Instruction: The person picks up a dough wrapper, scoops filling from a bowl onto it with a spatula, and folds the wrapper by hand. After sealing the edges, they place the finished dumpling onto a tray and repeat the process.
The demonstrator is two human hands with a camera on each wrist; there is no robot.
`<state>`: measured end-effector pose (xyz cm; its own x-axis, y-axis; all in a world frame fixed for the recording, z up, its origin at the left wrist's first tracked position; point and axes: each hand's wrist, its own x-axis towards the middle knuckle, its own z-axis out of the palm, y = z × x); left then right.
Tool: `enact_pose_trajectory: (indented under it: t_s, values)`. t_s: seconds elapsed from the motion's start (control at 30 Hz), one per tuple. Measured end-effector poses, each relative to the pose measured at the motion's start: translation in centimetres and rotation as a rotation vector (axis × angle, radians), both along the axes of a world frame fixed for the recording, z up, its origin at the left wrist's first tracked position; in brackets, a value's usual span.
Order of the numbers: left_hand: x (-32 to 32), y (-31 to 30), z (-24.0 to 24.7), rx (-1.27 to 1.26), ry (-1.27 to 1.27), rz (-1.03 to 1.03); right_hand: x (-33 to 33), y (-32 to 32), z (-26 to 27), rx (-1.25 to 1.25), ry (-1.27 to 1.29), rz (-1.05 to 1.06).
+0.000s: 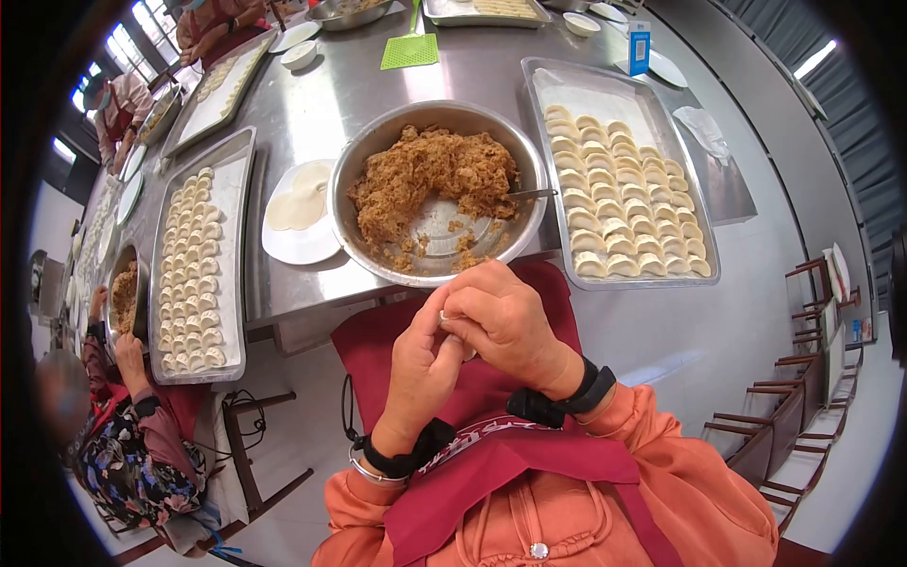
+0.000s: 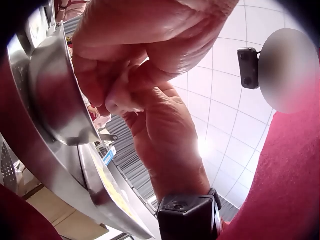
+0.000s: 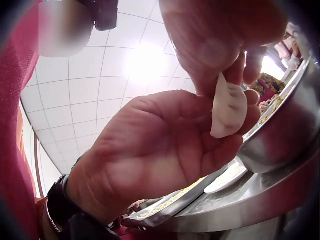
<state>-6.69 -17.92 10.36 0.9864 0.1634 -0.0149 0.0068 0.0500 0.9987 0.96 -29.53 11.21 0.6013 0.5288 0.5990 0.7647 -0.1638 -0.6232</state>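
Note:
Between both hands, in front of the apron, is a white half-moon dumpling (image 3: 229, 110) with pleats along its edge. My left hand (image 1: 416, 364) holds it on curled fingers, the palm facing up in the right wrist view. From above, my right hand (image 1: 510, 326) pinches the dumpling's edge between thumb and fingers. In the head view the fingers hide most of it. Just beyond the hands stands a steel bowl (image 1: 346, 248) of brown minced filling (image 1: 416, 175), with a metal handle (image 1: 532, 195) sticking out on the right.
Left of the bowl, a white plate (image 1: 300, 248) bears round wrappers (image 1: 299, 200). Trays of dumplings flank it: a left tray (image 1: 238, 283) and a right tray (image 1: 548, 85). A green fly swatter (image 1: 410, 51) lies behind. Another person (image 1: 142, 425) works at the left.

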Motion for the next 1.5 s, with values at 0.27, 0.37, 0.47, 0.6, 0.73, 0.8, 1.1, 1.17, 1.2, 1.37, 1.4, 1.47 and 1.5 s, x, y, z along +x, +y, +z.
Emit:
enact_pose_trajectory:
  t_s: [0.27,0.37,0.47,0.6,0.73,0.8,1.1,1.17,1.2,1.37,1.4,1.47,1.5]
  values:
    - [-0.15,-0.18,0.3,-0.12,0.047,0.011,-0.1,0.11,0.09,-0.011,-0.019,-0.001]
    - [-0.22,-0.09,0.28,-0.099,0.051,-0.001,-0.21,-0.04,0.05,-0.026,-0.016,0.006]
    - [-0.25,-0.03,-0.01,-0.077,0.022,-0.01,-0.19,-0.19,0.05,-0.016,-0.018,0.01]
    - [-0.36,0.0,0.35,-0.072,0.031,-0.016,-0.31,-0.17,0.22,0.004,-0.002,0.01]
    - [-0.37,0.1,0.37,-0.048,-0.007,-0.016,-0.48,0.26,0.42,0.039,0.014,0.005]
    - [-0.39,0.0,0.37,-0.056,-0.002,-0.008,-0.52,0.26,0.3,0.047,0.012,0.001]
    - [-0.41,-0.09,0.42,-0.081,0.004,-0.007,-0.73,0.15,0.2,0.0,0.072,0.057]
    - [-0.38,-0.18,0.52,-0.135,0.003,0.003,-0.88,0.35,0.58,0.093,0.138,0.024]
    - [-0.38,-0.29,0.5,-0.216,-0.015,0.023,-0.8,0.35,0.6,0.096,0.136,0.023]
    - [-0.33,-0.26,0.13,-0.254,-0.085,0.028,-0.41,0.12,0.07,0.139,0.142,0.118]
    - [-0.35,-0.33,0.29,-0.304,-0.065,0.022,-0.45,0.13,0.1,0.139,0.141,0.118]
    - [-0.4,-0.26,0.17,-0.353,-0.045,0.015,-0.64,0.19,0.3,0.145,0.163,0.114]
    - [-0.41,-0.06,-0.22,-0.403,-0.05,-0.001,-0.73,0.29,0.53,0.147,0.162,0.114]
